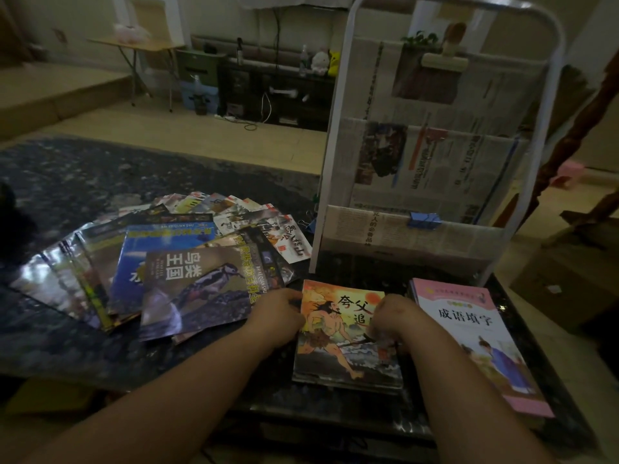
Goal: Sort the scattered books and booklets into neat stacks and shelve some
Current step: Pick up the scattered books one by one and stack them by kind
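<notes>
A stack of booklets topped by an orange cover with a running figure (335, 333) lies on the dark table (67, 346) in front of me. My left hand (278, 318) grips the stack's left edge. My right hand (392, 318) rests curled on its right side, fingers on the cover. To the right lies a pink book stack (475, 343). On the left, several glossy books are fanned out, a bird-cover book (197, 289) on top and a blue one (160, 242) behind it.
A white metal rack (432, 145) lined with newspaper stands at the table's back right, a blue binder clip (423, 220) on its lower shelf. A cardboard box (562, 283) sits on the floor to the right. A folding table and a dark cabinet are far behind.
</notes>
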`<action>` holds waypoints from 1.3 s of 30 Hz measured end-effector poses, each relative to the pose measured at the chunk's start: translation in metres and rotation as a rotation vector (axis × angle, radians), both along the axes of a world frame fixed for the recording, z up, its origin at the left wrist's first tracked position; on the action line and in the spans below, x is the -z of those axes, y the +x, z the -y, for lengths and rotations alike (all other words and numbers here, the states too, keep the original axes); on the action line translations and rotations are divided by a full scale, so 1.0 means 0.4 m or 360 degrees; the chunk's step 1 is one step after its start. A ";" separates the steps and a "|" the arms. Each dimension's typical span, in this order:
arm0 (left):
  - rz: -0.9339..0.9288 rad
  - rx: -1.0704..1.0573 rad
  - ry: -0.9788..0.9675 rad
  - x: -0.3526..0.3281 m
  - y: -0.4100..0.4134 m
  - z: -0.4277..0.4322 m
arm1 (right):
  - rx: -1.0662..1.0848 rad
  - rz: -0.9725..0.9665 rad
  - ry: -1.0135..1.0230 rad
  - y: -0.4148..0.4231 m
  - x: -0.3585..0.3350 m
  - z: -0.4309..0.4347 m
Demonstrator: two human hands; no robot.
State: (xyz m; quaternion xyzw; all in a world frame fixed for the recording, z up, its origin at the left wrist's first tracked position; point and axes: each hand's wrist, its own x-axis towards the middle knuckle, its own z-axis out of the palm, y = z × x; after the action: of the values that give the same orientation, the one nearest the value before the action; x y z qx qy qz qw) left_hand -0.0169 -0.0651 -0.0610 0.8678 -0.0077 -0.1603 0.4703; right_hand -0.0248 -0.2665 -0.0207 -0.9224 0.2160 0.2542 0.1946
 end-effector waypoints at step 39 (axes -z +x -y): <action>0.0676 0.0492 0.1502 0.031 0.084 -0.261 | -0.0142 0.0727 0.0337 0.046 -0.001 -0.205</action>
State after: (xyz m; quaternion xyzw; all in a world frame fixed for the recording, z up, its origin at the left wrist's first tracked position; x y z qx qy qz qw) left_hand 0.0167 0.0394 -0.0736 0.9868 -0.1574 -0.0348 -0.0118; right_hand -0.0063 -0.1845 -0.0203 -0.9390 0.0977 0.0686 0.3224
